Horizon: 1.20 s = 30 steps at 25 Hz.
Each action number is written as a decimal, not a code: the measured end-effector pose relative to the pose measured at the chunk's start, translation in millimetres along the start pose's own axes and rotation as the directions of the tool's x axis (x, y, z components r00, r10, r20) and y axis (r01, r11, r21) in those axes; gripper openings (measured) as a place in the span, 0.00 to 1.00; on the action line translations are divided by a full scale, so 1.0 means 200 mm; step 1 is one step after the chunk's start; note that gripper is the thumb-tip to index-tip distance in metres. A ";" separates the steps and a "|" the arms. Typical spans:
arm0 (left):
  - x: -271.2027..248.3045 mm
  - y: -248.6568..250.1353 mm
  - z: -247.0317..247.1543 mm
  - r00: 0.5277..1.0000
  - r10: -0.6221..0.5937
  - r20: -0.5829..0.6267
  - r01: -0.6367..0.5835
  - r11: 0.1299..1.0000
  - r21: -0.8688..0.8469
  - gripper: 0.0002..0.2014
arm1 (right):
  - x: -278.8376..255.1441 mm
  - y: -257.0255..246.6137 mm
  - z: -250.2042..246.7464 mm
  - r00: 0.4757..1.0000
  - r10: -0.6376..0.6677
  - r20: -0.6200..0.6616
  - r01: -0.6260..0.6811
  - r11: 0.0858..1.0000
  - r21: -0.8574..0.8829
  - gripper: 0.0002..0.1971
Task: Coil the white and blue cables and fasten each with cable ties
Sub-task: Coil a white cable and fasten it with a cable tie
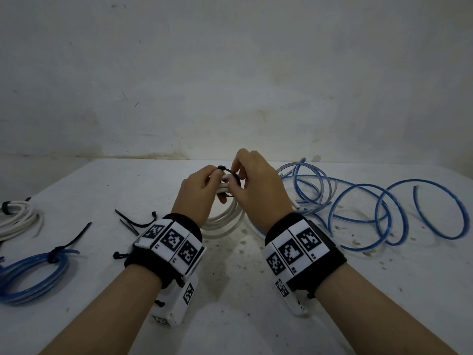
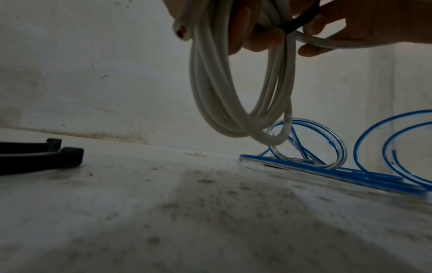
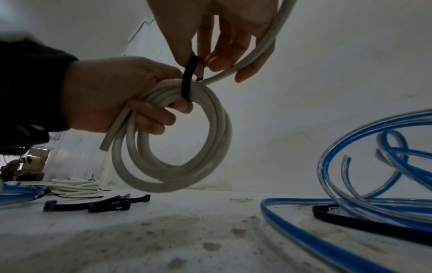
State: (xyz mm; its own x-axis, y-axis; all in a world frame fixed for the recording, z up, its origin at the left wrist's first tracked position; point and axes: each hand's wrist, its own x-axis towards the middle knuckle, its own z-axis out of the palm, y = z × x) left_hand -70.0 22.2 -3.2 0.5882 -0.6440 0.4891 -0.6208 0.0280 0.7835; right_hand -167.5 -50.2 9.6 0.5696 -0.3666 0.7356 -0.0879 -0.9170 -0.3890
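Note:
A coil of white cable (image 1: 225, 216) (image 2: 224, 103) (image 3: 173, 166) hangs above the table at the middle. My left hand (image 1: 202, 185) (image 3: 121, 96) grips the top of the coil with curled fingers. A black cable tie (image 1: 227, 172) (image 3: 188, 81) (image 2: 294, 24) is looped round the strands there. My right hand (image 1: 253, 180) (image 3: 224, 46) pinches the tie's upper part, with one white strand running past its fingers. A loose blue cable (image 1: 378, 208) (image 3: 364, 166) (image 2: 350, 158) sprawls in open loops on the table to the right.
At the left edge lie a tied white coil (image 1: 18, 219) (image 3: 74, 186) and a tied blue coil (image 1: 33, 272). Spare black cable ties (image 1: 133, 222) (image 3: 98, 203) (image 2: 39, 157) lie left of my left wrist. Another black tie (image 3: 364, 221) lies under the blue loops. A white wall backs the table.

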 end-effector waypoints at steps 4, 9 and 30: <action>0.00 -0.01 0.00 0.999 0.010 0.033 -0.011 1.000 0.020 0.13 | 0.01 0.02 0.02 0.997 0.015 -0.072 -0.013 0.999 0.032 0.06; -0.01 -0.01 -0.02 0.992 0.063 0.110 -0.072 0.994 0.081 0.11 | 0.01 0.03 0.04 0.996 0.040 -0.084 -0.036 0.998 0.050 0.05; -0.01 0.02 -0.13 0.985 -0.169 -0.028 0.134 0.862 -0.489 0.09 | 0.05 0.07 0.03 0.918 0.295 0.266 -0.272 0.955 -0.121 0.11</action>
State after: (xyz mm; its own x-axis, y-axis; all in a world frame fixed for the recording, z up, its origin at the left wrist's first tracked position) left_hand -59.2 43.7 9.7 0.6993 -0.6175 0.3600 -0.2024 0.3120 0.9283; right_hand -158.9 -64.8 8.0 0.7138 -0.5654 0.4132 -0.3378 -0.7948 -0.5041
